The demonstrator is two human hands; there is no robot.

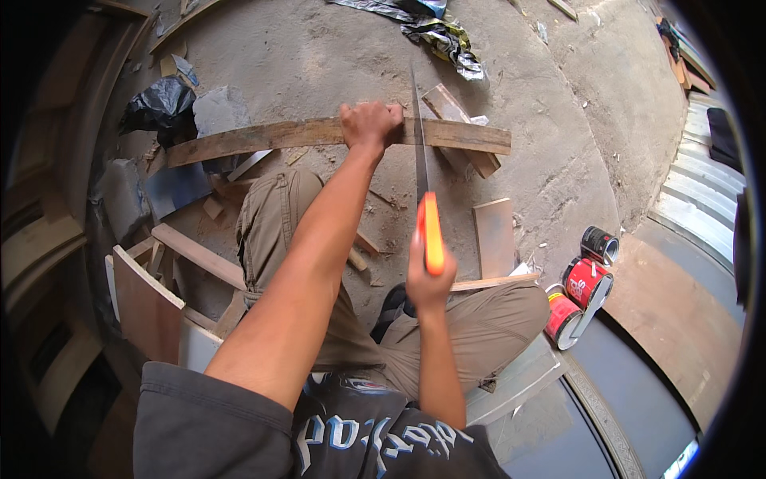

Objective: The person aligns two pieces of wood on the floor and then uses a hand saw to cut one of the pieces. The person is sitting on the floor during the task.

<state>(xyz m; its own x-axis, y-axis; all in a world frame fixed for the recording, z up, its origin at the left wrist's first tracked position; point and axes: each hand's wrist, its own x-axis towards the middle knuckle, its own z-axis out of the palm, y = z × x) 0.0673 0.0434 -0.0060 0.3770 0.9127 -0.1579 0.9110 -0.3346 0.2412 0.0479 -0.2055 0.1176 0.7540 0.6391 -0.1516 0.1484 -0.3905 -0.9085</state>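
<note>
A long wooden plank [271, 137] lies crosswise in front of me, raised off the floor. My left hand [371, 124] is closed over the plank, gripping it just left of the saw. In my right hand [431, 275] is the orange handle of a handsaw [422, 164]. The saw's blade points away from me and crosses the plank to the right of my left hand. Under the plank's right part sits a short wood block [481, 160]. How deep the blade sits in the wood I cannot tell.
Several tins [589, 279] stand at my right near a brown board [678, 319]. Wood offcuts [495, 235] lie around my legs. A wooden frame [148, 299] is at the left. Farther off are a black plastic bag [163, 108], a concrete block [222, 112] and crumpled plastic wrapping [451, 44].
</note>
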